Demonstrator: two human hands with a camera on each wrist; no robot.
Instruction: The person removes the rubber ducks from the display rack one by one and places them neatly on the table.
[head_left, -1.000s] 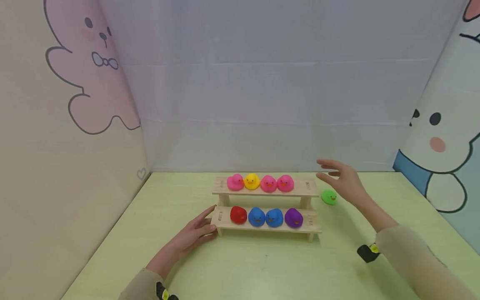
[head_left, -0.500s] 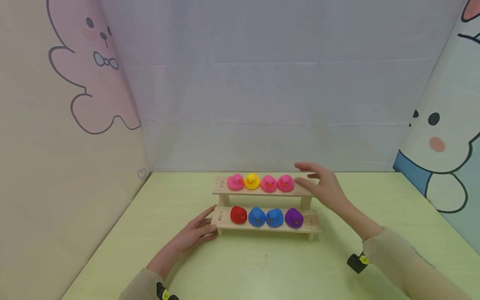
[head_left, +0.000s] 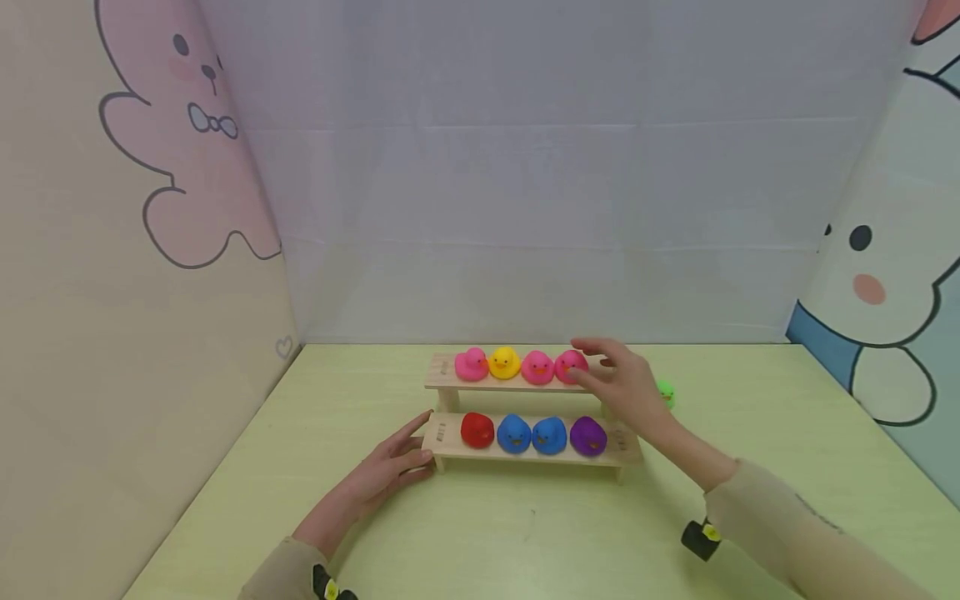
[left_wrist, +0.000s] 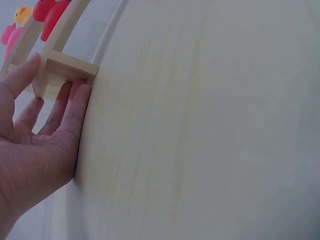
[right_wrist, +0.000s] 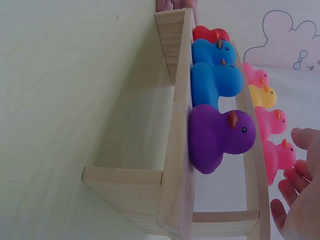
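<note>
A two-tier wooden stand (head_left: pixel 447 383) bears small rubber ducks. On its upper board sit a pink duck (head_left: pixel 471 365), a yellow duck (head_left: pixel 504 363), a second pink duck (head_left: pixel 537 367) and a rightmost pink duck (head_left: pixel 567 363). Below are a red duck (head_left: pixel 477 430), two blue ducks (head_left: pixel 513 433) and a purple duck (right_wrist: pixel 215 135). My left hand (left_wrist: pixel 45 135) holds the lower board's left end, thumb and fingers on either side. My right hand (head_left: pixel 618 383) reaches over the upper board's right end, thumb and forefinger spread around the rightmost pink duck; contact is unclear.
A green duck (head_left: pixel 667 393) lies on the table right of the stand, partly behind my right hand. The pale table (head_left: pixel 480 542) runs back to a white sheet (head_left: pixel 480 208). Cartoon-printed walls (head_left: pixel 210 333) close both sides.
My right hand has moved left and down, from above the green duck to the rightmost pink duck. The left hand and the stand have stayed put.
</note>
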